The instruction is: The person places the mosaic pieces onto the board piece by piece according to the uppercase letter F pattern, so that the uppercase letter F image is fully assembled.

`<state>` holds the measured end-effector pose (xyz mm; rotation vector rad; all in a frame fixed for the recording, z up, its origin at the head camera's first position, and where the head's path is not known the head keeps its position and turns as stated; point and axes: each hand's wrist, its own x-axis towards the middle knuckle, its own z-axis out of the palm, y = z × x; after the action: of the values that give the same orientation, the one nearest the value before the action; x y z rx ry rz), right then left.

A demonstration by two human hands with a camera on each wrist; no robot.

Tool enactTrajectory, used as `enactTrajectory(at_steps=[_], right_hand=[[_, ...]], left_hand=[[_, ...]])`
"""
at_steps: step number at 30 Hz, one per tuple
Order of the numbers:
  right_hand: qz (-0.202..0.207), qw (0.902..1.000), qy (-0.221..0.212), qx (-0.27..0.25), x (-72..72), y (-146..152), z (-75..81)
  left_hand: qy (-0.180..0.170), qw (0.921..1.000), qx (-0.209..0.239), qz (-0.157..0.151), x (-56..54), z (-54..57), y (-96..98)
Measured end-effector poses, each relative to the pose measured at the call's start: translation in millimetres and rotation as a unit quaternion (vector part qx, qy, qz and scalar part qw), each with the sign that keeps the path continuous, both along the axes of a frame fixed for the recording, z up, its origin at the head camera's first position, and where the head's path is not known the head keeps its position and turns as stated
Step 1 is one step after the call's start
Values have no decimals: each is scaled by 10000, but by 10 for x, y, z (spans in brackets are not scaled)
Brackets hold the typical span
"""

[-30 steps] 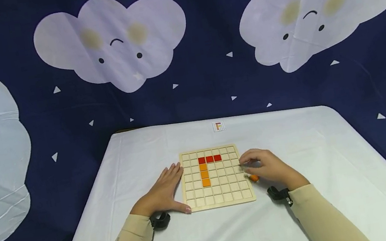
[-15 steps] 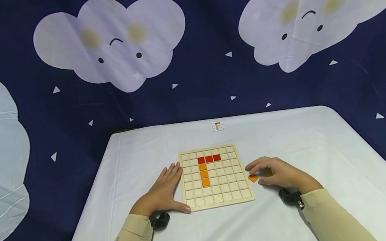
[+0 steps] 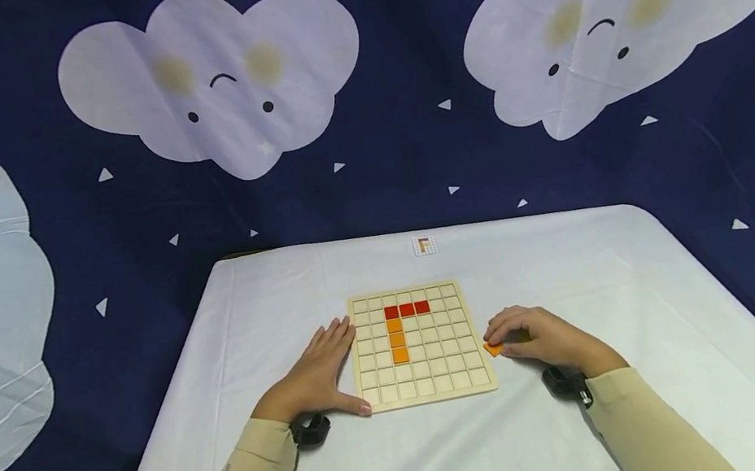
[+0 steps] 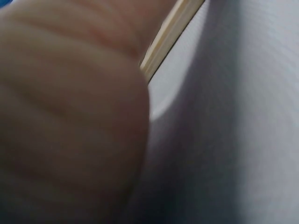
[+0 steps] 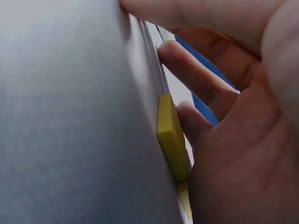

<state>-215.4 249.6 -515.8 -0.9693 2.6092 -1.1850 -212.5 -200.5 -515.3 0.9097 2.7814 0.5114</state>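
A square wooden grid board (image 3: 438,385) lies on the white table. Red tiles (image 3: 407,310) form a short row in it, and orange tiles (image 3: 397,340) run down from the row's left end. My left hand (image 3: 318,372) rests with straight fingers spread along the board's left edge. To the right of the board, my right hand (image 3: 542,337) pinches a loose orange tile (image 3: 493,349) between thumb and fingers, low at the table. In the right wrist view a yellow tile (image 5: 170,135) sits under the palm, with part of another yellow piece (image 5: 183,196) behind it.
A small card (image 3: 425,245) with a letter-like coloured grid pattern lies beyond the board, near the white table's (image 3: 267,286) far edge. Behind the table hangs a dark blue cloth (image 3: 412,172) with clouds.
My right hand has drawn back from the board's right edge to the loose orange tile, and its thumb has closed in on it. The left hand stays put.
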Motion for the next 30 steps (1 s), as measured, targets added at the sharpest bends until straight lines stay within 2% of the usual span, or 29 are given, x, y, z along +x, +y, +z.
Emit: enactTrajectory(at_steps=[11,17,23,30], right_hand=[[-95,9998,-121,85,21,-63,47],[-234,9996,-170,-34,42,-71,75],[-322,9994,-103,-113,48,-86,73],[-158,9992,126,-338,45,-146,94]], left_hand=[[-9,9999,-104,31,-17,-47,-16],[21,10000,-29,-32,-14,-23,-8],[32,10000,28,-34,-8,-9,-3],[53,10000,36,-27,-4,-3,-7]])
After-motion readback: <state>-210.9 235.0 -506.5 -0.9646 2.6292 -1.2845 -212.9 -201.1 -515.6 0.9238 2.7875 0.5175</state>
